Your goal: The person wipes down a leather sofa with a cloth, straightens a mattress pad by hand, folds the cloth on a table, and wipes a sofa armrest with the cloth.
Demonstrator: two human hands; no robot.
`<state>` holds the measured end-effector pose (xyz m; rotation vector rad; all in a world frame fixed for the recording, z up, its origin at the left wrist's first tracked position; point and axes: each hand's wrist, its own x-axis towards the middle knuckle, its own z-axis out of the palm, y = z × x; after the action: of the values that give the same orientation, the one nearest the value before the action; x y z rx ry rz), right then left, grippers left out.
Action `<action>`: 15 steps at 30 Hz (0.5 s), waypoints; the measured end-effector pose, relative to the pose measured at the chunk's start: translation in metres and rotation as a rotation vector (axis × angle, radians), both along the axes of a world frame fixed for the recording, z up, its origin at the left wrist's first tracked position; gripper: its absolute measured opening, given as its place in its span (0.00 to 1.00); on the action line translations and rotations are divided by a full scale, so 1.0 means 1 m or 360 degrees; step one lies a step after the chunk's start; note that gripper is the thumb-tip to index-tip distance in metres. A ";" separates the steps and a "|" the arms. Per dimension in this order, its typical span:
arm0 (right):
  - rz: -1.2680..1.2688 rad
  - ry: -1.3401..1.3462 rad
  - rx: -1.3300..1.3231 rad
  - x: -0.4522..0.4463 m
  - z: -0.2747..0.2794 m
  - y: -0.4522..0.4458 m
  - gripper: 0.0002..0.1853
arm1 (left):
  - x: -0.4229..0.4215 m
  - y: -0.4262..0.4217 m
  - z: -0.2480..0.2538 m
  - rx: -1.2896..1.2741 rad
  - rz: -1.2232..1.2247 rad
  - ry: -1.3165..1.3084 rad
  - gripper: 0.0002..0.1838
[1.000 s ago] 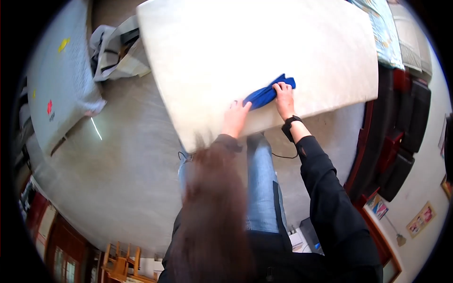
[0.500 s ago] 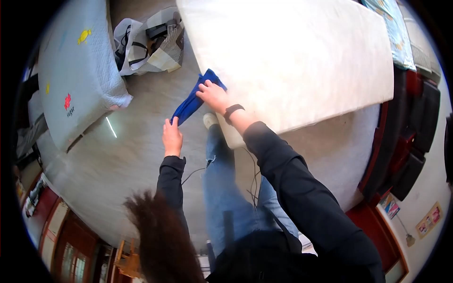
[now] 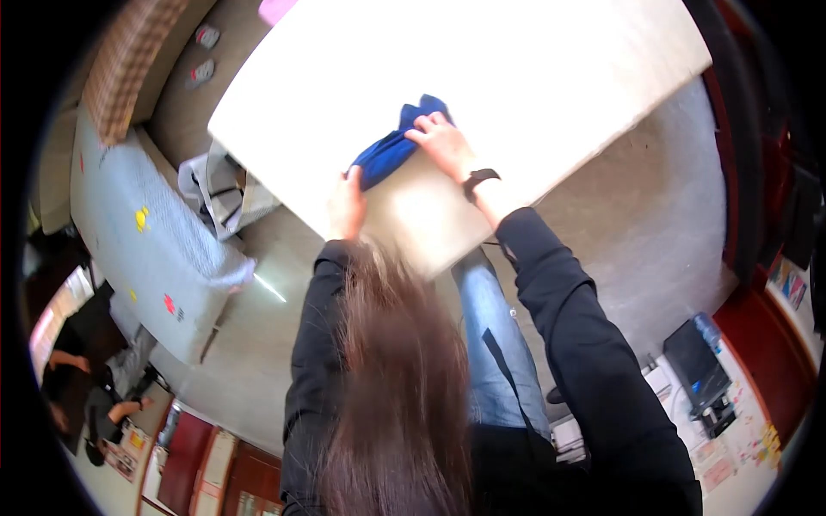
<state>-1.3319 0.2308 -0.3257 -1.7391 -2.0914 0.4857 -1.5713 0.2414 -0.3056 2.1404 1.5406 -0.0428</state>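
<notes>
A dark blue cloth [image 3: 387, 157] is bunched lengthwise between my hands, over the near corner of a large white slab-like surface [image 3: 508, 60]. My left hand [image 3: 348, 208] pinches its near left end, fingers closed. My right hand [image 3: 444, 144], with a dark band at the wrist, grips the cloth toward its far right end, where loose folds stick out past the fingers. Whether the cloth lies on the surface or hangs just above it, I cannot tell. Long hair hangs in front of my left forearm.
Left of the white surface, a bag [image 3: 219, 193] with things inside stands on the floor beside a light blue quilted cover [image 3: 163, 249]. Slippers [image 3: 203, 72] lie farther back. A person [image 3: 107, 417] is at lower left. A dark monitor [image 3: 697, 365] stands at lower right.
The cloth and both hands have moved from beside the white surface's edge to over its corner. My view has turned, and my hair now hangs across the middle.
</notes>
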 end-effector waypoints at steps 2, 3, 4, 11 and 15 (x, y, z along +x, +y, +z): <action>-0.0119 -0.0015 -0.0038 0.057 0.006 -0.008 0.17 | 0.062 0.003 -0.010 -0.0041 -0.0022 0.0006 0.18; -0.0161 -0.0014 -0.0041 0.084 0.003 -0.015 0.17 | 0.089 0.001 -0.018 0.0058 -0.0068 -0.0052 0.18; -0.0180 -0.0016 -0.0063 0.111 -0.002 -0.025 0.19 | 0.113 -0.003 -0.024 0.0151 -0.0105 -0.0108 0.18; -0.0590 -0.0037 0.0014 0.208 -0.009 -0.111 0.25 | 0.234 -0.031 -0.003 -0.0030 -0.0502 0.0080 0.16; -0.0879 -0.0019 0.0020 0.195 -0.014 -0.134 0.24 | 0.237 -0.040 0.001 0.0016 -0.0565 -0.0088 0.16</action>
<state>-1.1366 0.0966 -0.3397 -2.1961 -1.5118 0.2933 -1.3343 0.2012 -0.3041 2.3763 1.1170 -0.0953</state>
